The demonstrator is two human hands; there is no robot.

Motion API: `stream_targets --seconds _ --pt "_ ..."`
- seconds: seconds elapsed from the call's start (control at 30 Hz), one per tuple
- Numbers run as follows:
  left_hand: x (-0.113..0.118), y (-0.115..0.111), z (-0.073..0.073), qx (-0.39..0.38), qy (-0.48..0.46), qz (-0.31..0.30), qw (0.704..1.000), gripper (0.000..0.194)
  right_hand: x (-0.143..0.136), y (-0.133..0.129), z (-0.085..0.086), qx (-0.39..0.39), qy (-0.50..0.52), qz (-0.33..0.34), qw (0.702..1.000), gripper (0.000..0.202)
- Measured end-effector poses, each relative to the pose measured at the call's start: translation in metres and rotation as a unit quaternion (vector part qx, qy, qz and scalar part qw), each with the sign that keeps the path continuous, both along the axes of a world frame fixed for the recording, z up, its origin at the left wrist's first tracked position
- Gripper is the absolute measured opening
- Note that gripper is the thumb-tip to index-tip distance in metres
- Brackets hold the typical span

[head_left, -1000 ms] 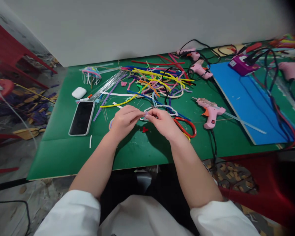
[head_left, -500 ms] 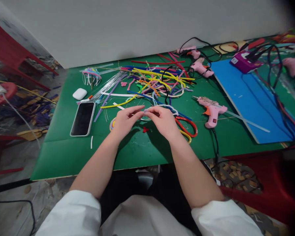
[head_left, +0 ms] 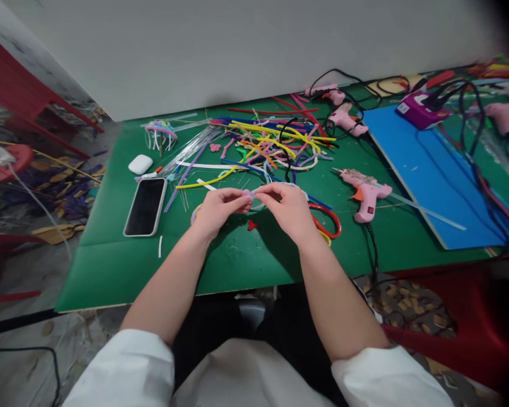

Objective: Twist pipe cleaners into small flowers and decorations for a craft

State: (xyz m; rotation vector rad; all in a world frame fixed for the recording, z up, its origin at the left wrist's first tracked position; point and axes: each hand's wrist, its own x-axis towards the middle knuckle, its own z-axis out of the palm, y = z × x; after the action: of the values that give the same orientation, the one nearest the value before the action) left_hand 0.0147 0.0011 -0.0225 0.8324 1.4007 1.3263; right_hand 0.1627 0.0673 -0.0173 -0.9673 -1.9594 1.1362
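Note:
Between my two hands is a small lavender piece [head_left: 249,194], fuzzy-looking like bent pipe cleaner; the fingers hide most of it. My left hand [head_left: 221,209] pinches it between thumb and fingertips. My right hand [head_left: 285,206] is also closed, its thumb and forefinger pressed together at the piece's right side. Just below on the table lies a small red three-lobed piece [head_left: 252,225]. Scissors with red and yellow handles [head_left: 334,221] lie partly under my right hand. A many-coloured round item [head_left: 195,214] shows only in part behind my left hand.
A heap of coloured pipe cleaners [head_left: 275,144] spreads behind my hands. To the left lie a phone [head_left: 145,207], a white case [head_left: 140,164] and a small umbrella-like craft [head_left: 161,134]. Rightward are a pink glue gun [head_left: 367,195], a blue board [head_left: 432,175] and a purple power block [head_left: 423,111].
My right fingertips have shifted slightly right and my right hand has turned a little. More of the lavender piece shows at the left fingertips. The table things stay put.

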Motion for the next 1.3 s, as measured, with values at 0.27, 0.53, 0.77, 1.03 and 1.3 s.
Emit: stream_targets --seconds 0.27,0.53,0.77,1.03,1.3 --pt "0.001 0.001 -0.005 0.030 0.002 0.020 0.999 0.024 -0.005 -0.004 -0.001 0.071 -0.028 -0.004 0.997 0.009" --pt "0.003 0.002 -0.007 0.042 -0.008 0.019 0.999 0.022 -0.008 -0.007 -0.004 0.152 -0.068 -0.021 0.986 0.009" --pt "0.006 0.001 -0.007 0.056 -0.038 0.027 0.997 0.020 -0.017 -0.014 -0.012 0.120 -0.002 -0.054 0.991 0.010" --pt "0.010 0.001 -0.004 0.055 -0.078 0.061 0.994 0.020 -0.014 -0.011 -0.009 0.148 0.016 -0.079 0.986 0.009" --pt "0.011 0.001 -0.003 0.040 -0.090 0.064 0.993 0.021 -0.012 -0.014 -0.005 0.178 -0.025 -0.076 0.981 0.012"
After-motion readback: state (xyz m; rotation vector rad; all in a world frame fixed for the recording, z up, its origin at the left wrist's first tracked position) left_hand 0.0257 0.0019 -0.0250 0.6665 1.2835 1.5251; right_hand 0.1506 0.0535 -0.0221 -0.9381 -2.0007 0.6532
